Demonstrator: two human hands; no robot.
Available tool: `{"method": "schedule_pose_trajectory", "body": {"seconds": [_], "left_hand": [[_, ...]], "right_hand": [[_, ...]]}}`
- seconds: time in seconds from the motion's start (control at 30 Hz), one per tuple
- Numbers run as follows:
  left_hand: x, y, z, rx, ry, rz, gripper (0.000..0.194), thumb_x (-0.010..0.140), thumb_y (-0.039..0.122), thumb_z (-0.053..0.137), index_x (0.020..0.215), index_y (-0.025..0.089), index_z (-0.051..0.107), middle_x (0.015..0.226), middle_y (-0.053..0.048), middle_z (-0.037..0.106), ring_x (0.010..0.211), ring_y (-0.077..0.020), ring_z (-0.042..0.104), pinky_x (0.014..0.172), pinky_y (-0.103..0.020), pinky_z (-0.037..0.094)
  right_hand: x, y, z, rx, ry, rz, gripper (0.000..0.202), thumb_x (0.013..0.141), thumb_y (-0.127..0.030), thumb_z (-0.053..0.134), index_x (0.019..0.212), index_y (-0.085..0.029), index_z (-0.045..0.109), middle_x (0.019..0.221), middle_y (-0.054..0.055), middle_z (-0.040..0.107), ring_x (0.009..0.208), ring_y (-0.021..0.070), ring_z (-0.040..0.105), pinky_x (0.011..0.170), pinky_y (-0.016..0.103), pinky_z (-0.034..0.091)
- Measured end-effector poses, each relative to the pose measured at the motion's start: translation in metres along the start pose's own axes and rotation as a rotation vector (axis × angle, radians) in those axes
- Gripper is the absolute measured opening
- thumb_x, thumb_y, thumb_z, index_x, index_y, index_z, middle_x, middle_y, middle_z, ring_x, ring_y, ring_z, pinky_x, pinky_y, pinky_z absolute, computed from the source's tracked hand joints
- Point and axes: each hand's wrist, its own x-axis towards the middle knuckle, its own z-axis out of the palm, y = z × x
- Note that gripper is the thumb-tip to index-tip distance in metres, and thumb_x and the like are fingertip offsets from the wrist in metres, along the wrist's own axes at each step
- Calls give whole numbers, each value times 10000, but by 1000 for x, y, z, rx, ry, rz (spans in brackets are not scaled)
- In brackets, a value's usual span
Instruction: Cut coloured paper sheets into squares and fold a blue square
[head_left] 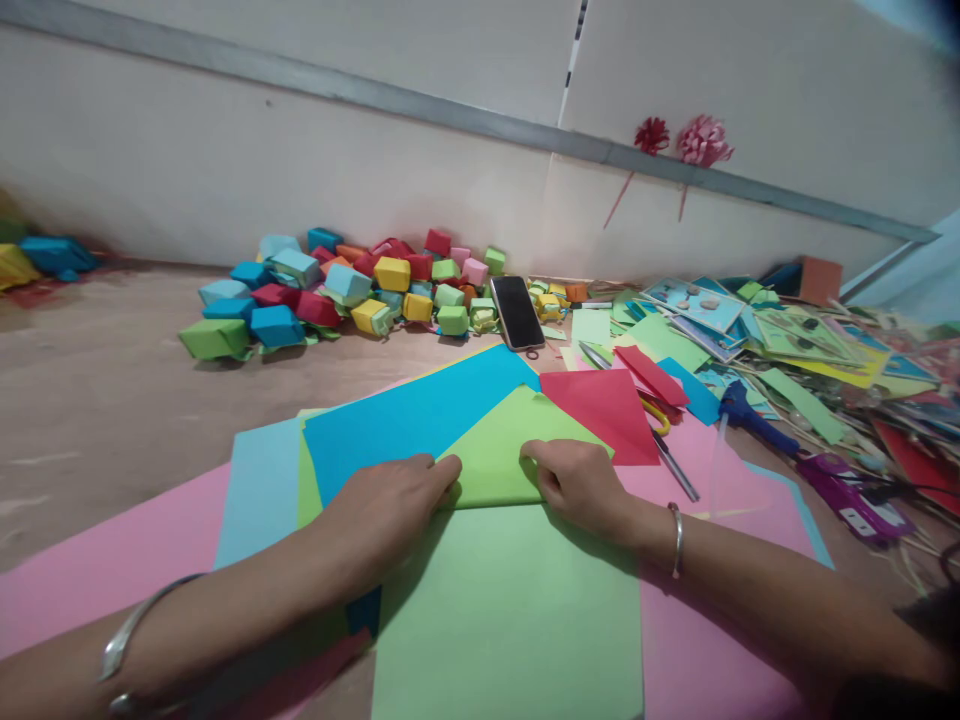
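Note:
A sheet of lime green paper (499,455), folded to a point at its far side, lies between my hands. My left hand (394,510) is closed at the paper's left end, thumb and forefinger on the folded edge nearest me. At the other end, my right hand (585,485) has curled fingers gripping the paper. Below it spreads a larger pale green sheet (510,610). Blue paper (420,405) and a red sheet (600,410) lie just beyond. What the undersides of my fingers touch is hidden.
Small folded paper boxes (345,285) are heaped by the wall. A phone (516,312) lies beside them. To the right are scissors (660,415), a pen (679,470), a blue glue gun (757,420), a purple power strip (851,495) and piled cards (806,335). Pink sheets (135,530) extend leftward.

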Motion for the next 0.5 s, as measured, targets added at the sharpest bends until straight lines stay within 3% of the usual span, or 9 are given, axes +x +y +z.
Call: {"method": "schedule_pose_trajectory", "body": {"seconds": [0.2, 0.37, 0.5], "left_hand": [[2, -3, -2, 40, -17, 5, 177, 892, 170, 401, 886, 226, 568, 848, -57, 614, 722, -228, 562, 560, -323, 220], [5, -2, -5, 28, -5, 6, 201, 933, 223, 377, 856, 222, 562, 852, -58, 622, 730, -224, 565, 563, -319, 228], [6, -2, -5, 16, -16, 4, 235, 959, 220, 347, 865, 221, 563, 874, -55, 645, 745, -215, 575, 580, -311, 268]], "right_hand": [[1, -2, 1, -32, -21, 18, 293, 812, -113, 480, 991, -191, 699, 667, 12, 595, 596, 135, 403, 551, 292, 119], [1, -3, 0, -43, -45, 16, 454, 860, -139, 502, 1254, -276, 683, 723, 16, 639, 619, 139, 443, 552, 293, 127], [0, -3, 1, -115, -21, -12, 468, 901, -158, 503, 1308, -319, 671, 691, 24, 630, 593, 134, 431, 550, 302, 120]]}}
